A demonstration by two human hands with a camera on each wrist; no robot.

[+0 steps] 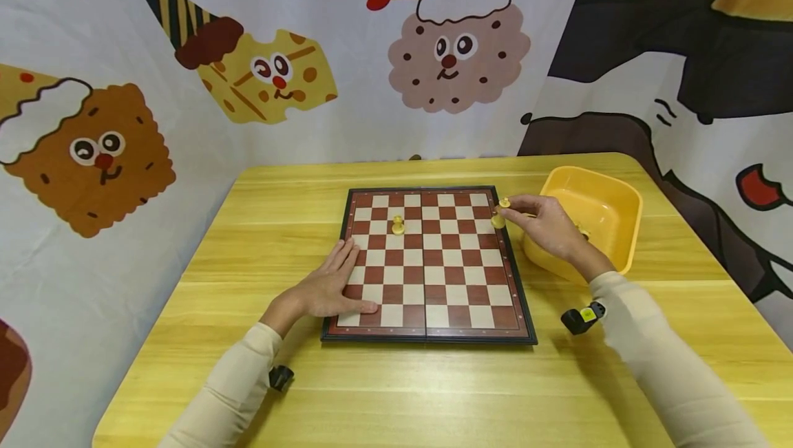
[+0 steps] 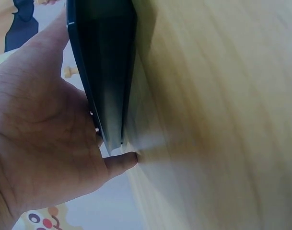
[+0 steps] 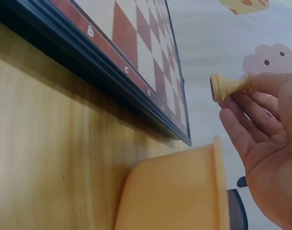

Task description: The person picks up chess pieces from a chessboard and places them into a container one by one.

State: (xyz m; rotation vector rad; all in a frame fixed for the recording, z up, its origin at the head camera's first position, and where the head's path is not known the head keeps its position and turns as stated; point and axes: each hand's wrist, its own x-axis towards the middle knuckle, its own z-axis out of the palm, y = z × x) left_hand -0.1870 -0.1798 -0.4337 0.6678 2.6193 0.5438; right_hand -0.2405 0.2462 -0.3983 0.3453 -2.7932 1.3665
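My right hand [image 1: 551, 224] pinches a pale yellow chess piece [image 3: 227, 87] between thumb and fingertips, near the board's right edge. In the right wrist view its round base faces away from the hand, tilted. My left hand [image 1: 325, 288] rests along the left edge of the chessboard [image 1: 436, 292], thumb and fingers stretched out. From the left wrist view, the palm [image 2: 45, 124] lies against the board's dark side. Another yellow chess piece [image 1: 398, 226] stands on the board's upper left part. Which kind of piece the right hand holds is hard to tell.
A yellow plastic basin [image 1: 635, 235] stands right of the board, under the right forearm, with small pieces [image 1: 582, 230] partly visible inside. The wooden table [image 1: 434, 393] reaches a curtain [image 1: 347, 138] printed with cartoon figures at the back.
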